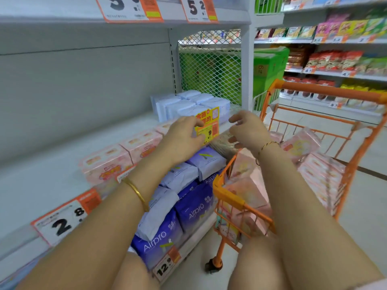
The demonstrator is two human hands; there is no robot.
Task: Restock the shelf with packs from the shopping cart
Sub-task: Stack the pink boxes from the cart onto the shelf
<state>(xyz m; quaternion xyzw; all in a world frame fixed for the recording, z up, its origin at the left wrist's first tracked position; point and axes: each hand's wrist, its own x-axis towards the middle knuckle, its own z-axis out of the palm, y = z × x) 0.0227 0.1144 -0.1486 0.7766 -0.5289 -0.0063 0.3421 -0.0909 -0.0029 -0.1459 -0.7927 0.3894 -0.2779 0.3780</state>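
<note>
Right now both hands are up in the air and carrying nothing. The right hand (247, 130) hovers above the shelf-side rim of the orange wire shopping cart (326, 88), fingers loosely curled and empty. The left hand (184, 139), just left of the cart, has its fingertips at the edge of a yellow-and-orange paper price tag (209, 127); whether it pinches the tag or only brushes it, I cannot tell.

Soft pink plastic-wrapped packs (303, 143) lie heaped inside the cart. More of the same kind stand in a row (109, 162) on the pale grey metal shelf (52, 185) left of the cart.

To my eye this is the gap between one pack and the next. The next move calls for a reach down into the cart, a firm hold on one pink pack, and a carry leftward to lengthen that row.

As for writing, the purple plastic bags (196, 212) a tier below, left of the cart, read "Airpro", with a label (165, 266) marked "12.9" under them. The shelf-edge label (60, 222) further left shows "2 8", and the yellow tag a "9"; its other characters are too blurred to read
</note>
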